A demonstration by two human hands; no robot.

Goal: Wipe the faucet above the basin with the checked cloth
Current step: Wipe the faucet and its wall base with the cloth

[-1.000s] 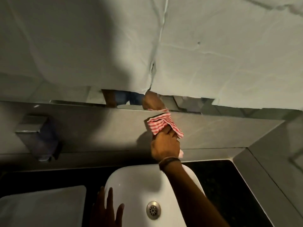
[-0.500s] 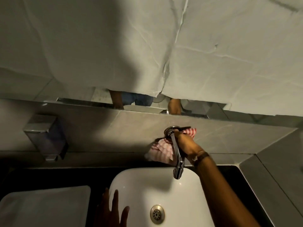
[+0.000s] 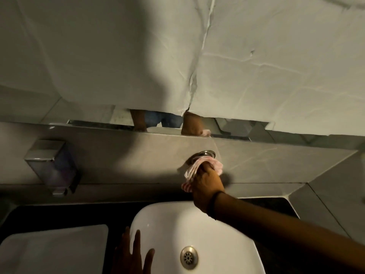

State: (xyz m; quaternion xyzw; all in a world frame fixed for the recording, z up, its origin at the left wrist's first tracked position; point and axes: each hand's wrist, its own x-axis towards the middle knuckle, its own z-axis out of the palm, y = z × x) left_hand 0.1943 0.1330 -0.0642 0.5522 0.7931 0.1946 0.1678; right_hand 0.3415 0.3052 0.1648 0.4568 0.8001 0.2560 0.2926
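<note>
My right hand (image 3: pixel 207 180) grips the red-and-white checked cloth (image 3: pixel 199 167) and holds it wrapped over the wall-mounted chrome faucet. Only the faucet's round chrome base (image 3: pixel 204 154) on the grey tiled wall shows; the spout is hidden under the cloth and hand. Below lies the white basin (image 3: pixel 167 220) with its metal drain (image 3: pixel 189 257). My left hand (image 3: pixel 134 254) rests flat on the basin's left rim, fingers spread, holding nothing.
A chrome soap dispenser (image 3: pixel 52 167) is fixed to the wall at the left. A white rectangular tray (image 3: pixel 53 248) sits on the dark counter (image 3: pixel 79 212) left of the basin. White sheeting (image 3: pixel 177 56) covers the mirror above. A tiled side wall (image 3: pixel 335 204) closes in at the right.
My right hand has moved from beside the exposed spout to over it, so cloth and hand now cover the faucet. The view has shifted slightly. My left hand stays on the basin rim.
</note>
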